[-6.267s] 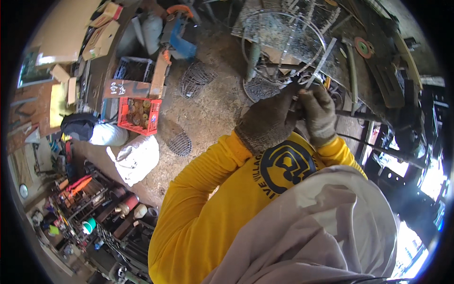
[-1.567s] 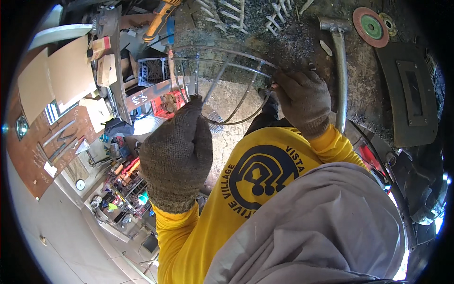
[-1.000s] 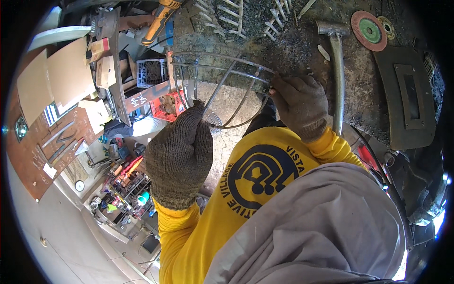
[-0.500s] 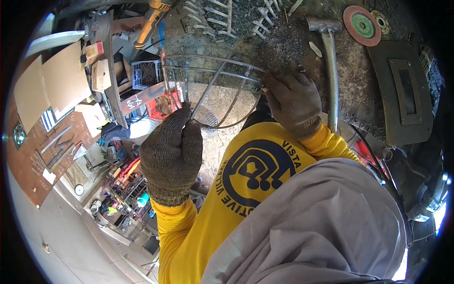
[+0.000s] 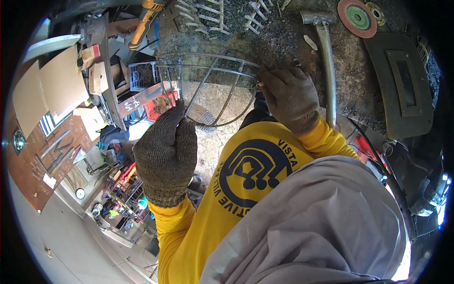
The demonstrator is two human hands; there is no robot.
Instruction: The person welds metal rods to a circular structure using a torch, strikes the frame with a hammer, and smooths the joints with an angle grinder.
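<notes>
One metal frame spans left to right, lengthwise.

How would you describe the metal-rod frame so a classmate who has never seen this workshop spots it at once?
Find the dark, gritty workbench at the picture's upper right, then the gloved left hand and gloved right hand. The metal-rod frame spans the space between them. Its open, curved outline sets it apart from the toothed, comb-like metal pieces on that workbench.
</notes>
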